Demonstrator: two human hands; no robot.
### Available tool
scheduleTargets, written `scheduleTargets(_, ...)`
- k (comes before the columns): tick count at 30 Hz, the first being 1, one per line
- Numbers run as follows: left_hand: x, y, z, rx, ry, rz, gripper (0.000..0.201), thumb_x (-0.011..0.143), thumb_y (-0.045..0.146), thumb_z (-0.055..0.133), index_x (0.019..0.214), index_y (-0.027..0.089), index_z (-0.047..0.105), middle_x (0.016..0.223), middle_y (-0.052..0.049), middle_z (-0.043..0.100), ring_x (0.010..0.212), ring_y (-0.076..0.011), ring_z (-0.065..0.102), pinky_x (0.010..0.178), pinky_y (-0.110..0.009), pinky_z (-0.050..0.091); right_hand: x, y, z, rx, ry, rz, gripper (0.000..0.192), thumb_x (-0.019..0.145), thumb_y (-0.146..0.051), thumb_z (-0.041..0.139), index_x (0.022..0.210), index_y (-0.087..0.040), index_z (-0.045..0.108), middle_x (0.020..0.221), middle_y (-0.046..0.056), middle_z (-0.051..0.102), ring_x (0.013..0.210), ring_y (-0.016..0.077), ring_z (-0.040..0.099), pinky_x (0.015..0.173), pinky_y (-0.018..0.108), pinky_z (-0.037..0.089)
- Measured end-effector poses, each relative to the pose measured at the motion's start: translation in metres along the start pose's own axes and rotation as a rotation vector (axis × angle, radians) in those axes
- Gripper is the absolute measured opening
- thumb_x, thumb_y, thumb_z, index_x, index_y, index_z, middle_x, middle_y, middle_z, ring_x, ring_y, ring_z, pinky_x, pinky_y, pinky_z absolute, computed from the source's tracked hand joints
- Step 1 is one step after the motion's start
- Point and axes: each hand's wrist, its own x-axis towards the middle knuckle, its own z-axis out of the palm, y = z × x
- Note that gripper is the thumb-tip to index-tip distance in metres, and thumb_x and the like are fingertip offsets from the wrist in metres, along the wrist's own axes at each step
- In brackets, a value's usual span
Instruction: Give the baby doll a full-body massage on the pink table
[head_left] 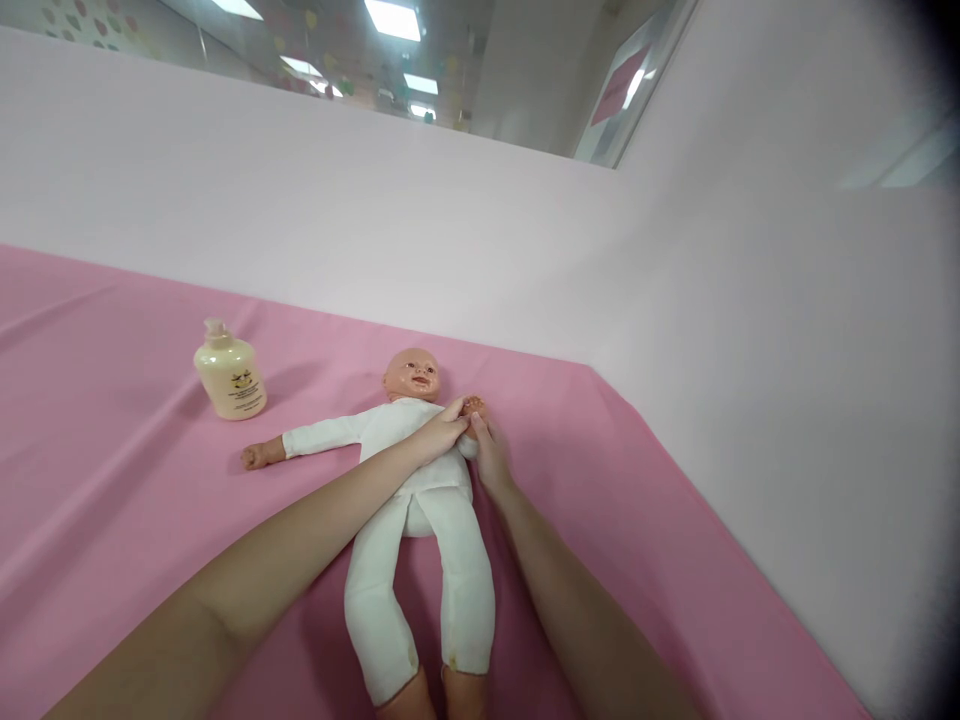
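A baby doll point(416, 440) with a bald plastic head and a white cloth body lies on its back on a pink sheet point(135, 500). Its arm on the right side of the view is bent, and the doll's hand point(475, 404) points up between my two hands. My left hand point(444, 432) reaches across the doll's chest, its fingers closed on that doll hand. From the right, my right hand point(489, 452) grips the same doll hand, thumb laid against it. The doll's other arm stretches out to the left, untouched.
A pale yellow pump bottle point(231, 375) stands on the sheet left of the doll's head. White walls point(420, 240) rise behind and to the right of the pink surface. Above the back wall is a window or mirror point(450, 70) showing ceiling lights.
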Motion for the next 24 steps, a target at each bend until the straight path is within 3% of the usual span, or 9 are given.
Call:
scheduleTargets(4, 0.003, -0.006, -0.002, -0.024, 0.002, 0.010, 0.037, 0.088, 0.022, 0.059, 0.124, 0.018, 0.057, 0.130, -0.010, 0.063, 0.131, -0.0264, 0.049, 0.116, -0.043, 0.029, 0.003, 0.008, 0.000, 0.110, 0.046, 0.027, 0.060, 0.085, -0.072, 0.047, 0.116, -0.026, 0.070, 0.124, 0.001, 0.070, 0.130, 0.0233, 0.055, 0.115, 0.039, 0.037)
scheduleTargets(10, 0.004, -0.008, -0.002, -0.078, -0.011, 0.018, 0.036, 0.083, 0.025, 0.067, 0.117, 0.017, 0.058, 0.123, -0.010, 0.065, 0.126, -0.0268, 0.052, 0.112, -0.043, 0.032, 0.007, 0.017, -0.003, 0.110, 0.107, 0.077, 0.062, 0.085, -0.073, 0.045, 0.116, -0.025, 0.069, 0.116, 0.001, 0.073, 0.128, 0.0231, 0.056, 0.114, 0.039, 0.038)
scheduleTargets(21, 0.004, -0.009, -0.002, -0.070, -0.020, -0.006, 0.058, 0.062, 0.016, 0.084, 0.113, 0.018, 0.056, 0.112, -0.007, 0.066, 0.109, -0.0230, 0.061, 0.103, -0.040, 0.041, 0.008, 0.020, -0.005, 0.105, 0.087, 0.140, 0.061, 0.086, -0.071, 0.043, 0.103, -0.021, 0.074, 0.100, 0.005, 0.076, 0.106, 0.0258, 0.068, 0.103, 0.042, 0.047)
scheduleTargets(24, 0.004, -0.009, -0.001, -0.062, -0.028, 0.015, 0.055, 0.064, 0.023, 0.085, 0.110, 0.017, 0.056, 0.110, -0.007, 0.066, 0.108, -0.0230, 0.060, 0.102, -0.039, 0.041, 0.009, 0.021, -0.004, 0.110, 0.077, 0.108, 0.060, 0.086, -0.070, 0.043, 0.104, -0.022, 0.073, 0.102, 0.005, 0.076, 0.108, 0.0252, 0.068, 0.104, 0.042, 0.046)
